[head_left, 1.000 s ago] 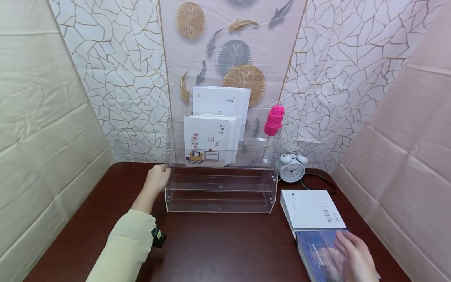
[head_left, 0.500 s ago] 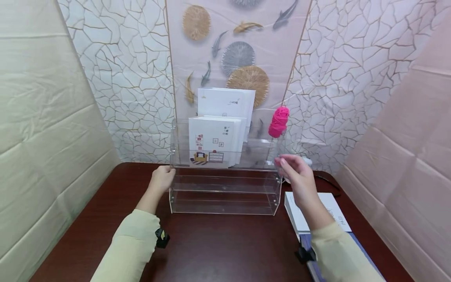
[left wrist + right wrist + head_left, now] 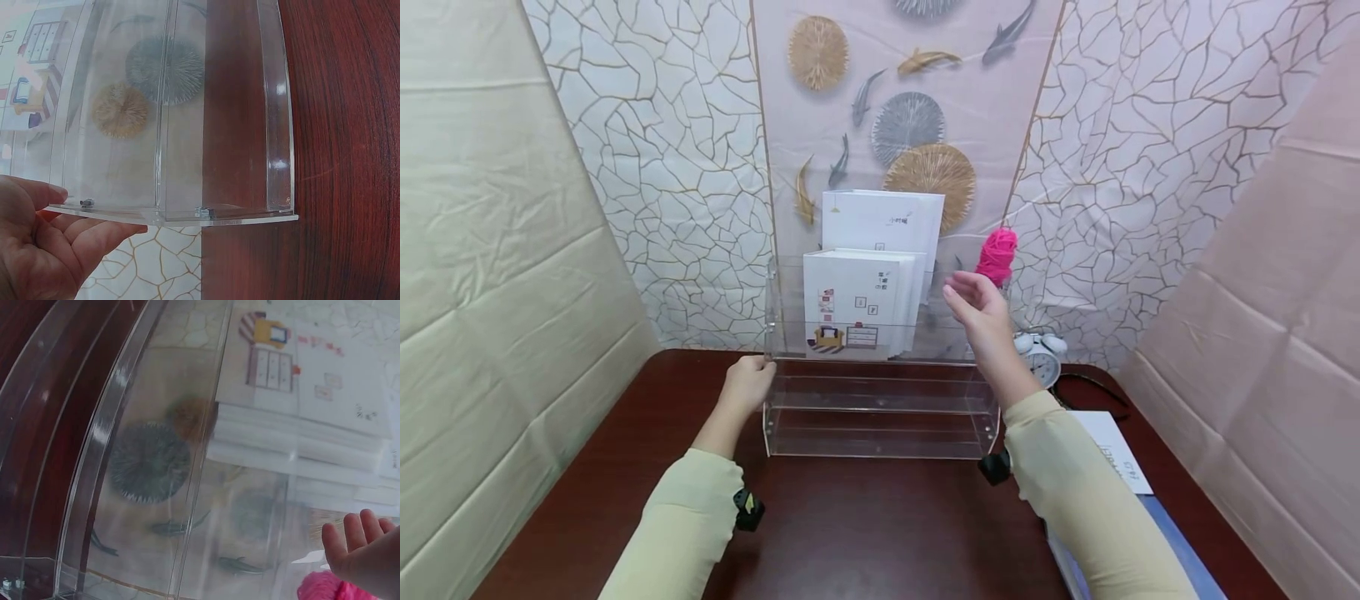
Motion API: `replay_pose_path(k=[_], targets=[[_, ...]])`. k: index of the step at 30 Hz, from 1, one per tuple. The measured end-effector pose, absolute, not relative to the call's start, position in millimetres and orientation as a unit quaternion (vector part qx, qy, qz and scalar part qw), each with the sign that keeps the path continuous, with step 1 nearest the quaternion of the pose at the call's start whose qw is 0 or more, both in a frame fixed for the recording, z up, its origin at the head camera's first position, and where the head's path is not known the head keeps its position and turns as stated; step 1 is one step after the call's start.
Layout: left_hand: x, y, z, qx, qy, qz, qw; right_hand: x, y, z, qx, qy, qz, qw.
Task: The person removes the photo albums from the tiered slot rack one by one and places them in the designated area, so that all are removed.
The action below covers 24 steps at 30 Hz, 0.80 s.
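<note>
A clear acrylic rack [image 3: 880, 410] stands at the back of the table. Its left side panel is pinched between the thumb and fingers of my left hand [image 3: 747, 385], as the left wrist view shows up close. White books [image 3: 850, 292] lean upright in the rack's upper tier, with another white book [image 3: 865, 218] rising behind them. My right hand [image 3: 981, 312] hovers at the right of these books, fingers loosely bent and holding nothing. In the right wrist view its fingertips [image 3: 353, 528] are near the book edges, and pink yarn [image 3: 331, 587] shows just below the hand.
A white alarm clock [image 3: 1043, 367] stands right of the rack, with a dark cord [image 3: 1093, 392] beside it. A white book [image 3: 1116, 454] and a blue book [image 3: 1180, 542] lie at the right, partly behind my right sleeve. Patterned cloth [image 3: 685, 167] hangs behind.
My right hand has left the blue book at the lower right and moved up and left, past the rack's right side towards the standing books. My left hand keeps its grip on the rack.
</note>
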State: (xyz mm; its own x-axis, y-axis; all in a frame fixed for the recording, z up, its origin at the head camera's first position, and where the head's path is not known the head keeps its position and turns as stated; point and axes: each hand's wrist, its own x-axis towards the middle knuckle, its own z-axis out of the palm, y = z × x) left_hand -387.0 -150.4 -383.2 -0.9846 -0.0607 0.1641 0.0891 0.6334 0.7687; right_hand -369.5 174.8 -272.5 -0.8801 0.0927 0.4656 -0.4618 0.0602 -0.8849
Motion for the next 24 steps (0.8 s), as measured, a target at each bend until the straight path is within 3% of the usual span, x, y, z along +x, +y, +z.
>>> replay_pose_path(k=[7,24], targets=[[-385,-151,-383,-0.010,-0.897,-0.434,0.079,-391,165,-270,0.125,-0.708,0.670,0.185],[-384,-151,-383,-0.010,-0.900,-0.426,0.087,-403,153,-275,0.145,-0.742,0.634,0.166]])
